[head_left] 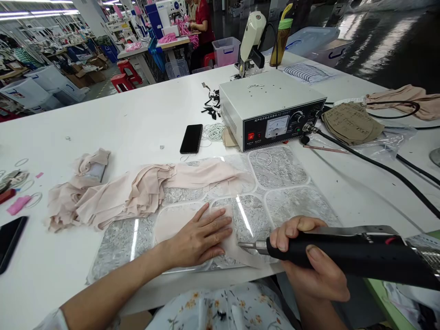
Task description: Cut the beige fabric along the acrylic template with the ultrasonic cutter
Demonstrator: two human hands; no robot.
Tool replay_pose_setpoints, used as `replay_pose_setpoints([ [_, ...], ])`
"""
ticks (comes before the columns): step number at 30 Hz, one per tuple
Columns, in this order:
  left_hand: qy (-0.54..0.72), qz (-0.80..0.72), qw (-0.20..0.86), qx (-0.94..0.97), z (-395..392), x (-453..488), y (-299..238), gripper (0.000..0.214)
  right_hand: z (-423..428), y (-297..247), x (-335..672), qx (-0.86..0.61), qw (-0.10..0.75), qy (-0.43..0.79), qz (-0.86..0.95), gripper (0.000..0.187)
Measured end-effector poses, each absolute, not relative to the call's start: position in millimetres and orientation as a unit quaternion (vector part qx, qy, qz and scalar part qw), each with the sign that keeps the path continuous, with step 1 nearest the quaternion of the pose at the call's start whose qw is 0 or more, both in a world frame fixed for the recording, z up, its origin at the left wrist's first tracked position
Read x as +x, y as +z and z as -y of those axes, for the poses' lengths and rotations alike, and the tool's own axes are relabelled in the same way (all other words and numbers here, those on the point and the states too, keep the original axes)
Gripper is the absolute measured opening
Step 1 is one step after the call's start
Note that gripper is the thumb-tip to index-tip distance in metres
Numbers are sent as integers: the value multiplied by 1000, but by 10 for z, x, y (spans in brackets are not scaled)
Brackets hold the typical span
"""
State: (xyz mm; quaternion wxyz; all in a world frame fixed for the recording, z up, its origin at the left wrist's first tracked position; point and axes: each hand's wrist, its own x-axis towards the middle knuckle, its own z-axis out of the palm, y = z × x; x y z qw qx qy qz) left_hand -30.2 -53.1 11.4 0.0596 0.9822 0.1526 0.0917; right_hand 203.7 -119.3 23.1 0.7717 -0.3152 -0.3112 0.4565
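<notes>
My left hand (199, 236) lies flat with fingers spread on a pale pink fabric piece (172, 220), pressing it onto a glossy patterned plate (292, 201). My right hand (309, 261) is wrapped round the black handle of a cutting tool (347, 252), whose metal tip touches the fabric's right edge beside my left fingers. A black cable runs from the tool side toward the white control box (271, 110). A heap of the same pink fabric pieces (137, 190) lies just beyond my left hand.
A black phone (191, 138) and white elastic loops (213, 132) lie by the box. Another phone (10, 240) sits at the left edge. Brown paper patterns (350, 121), a bottle (282, 39) and a small white machine (250, 41) stand behind. A person in red works far back.
</notes>
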Motion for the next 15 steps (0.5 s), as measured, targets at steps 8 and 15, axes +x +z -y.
replay_pose_setpoints([
  [8, 102, -147, 56, 982, 538, -305, 122, 42, 1191, 237, 2047, -322, 775, 450, 306, 14],
  [15, 108, -142, 61, 982, 545, -300, 110, 39, 1213, 237, 2017, -313, 766, 474, 302, 14],
])
